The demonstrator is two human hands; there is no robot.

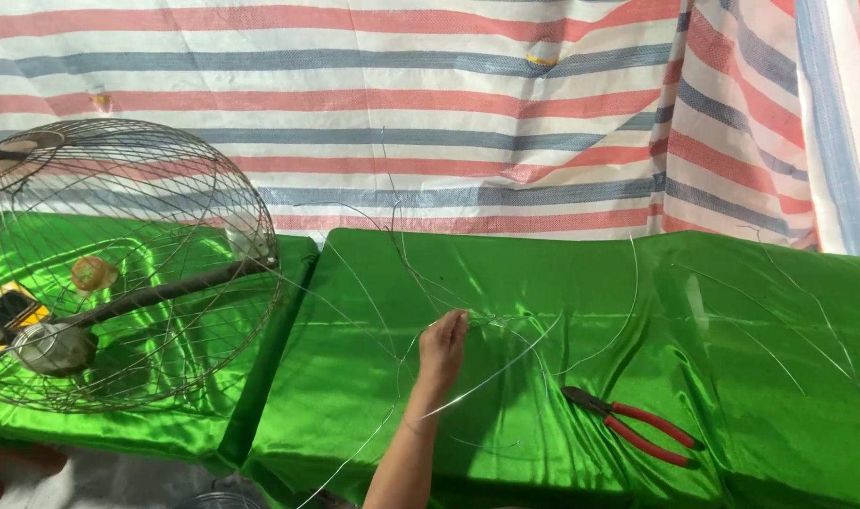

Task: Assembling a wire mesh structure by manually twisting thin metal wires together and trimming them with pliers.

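One hand [443, 347], prob. left, pinches thin wire [505, 363] mid-surface [373, 377], loops sprawling over green cloth. Other hand out of view. Risk: springy wire whips loose or tangles; pliers [637, 429] lie just right.

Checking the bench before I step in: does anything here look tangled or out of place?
Yes: thin wire sprawls in loose tangled loops across the green cloth. One hand pinches it; red-handled pliers lie beside.
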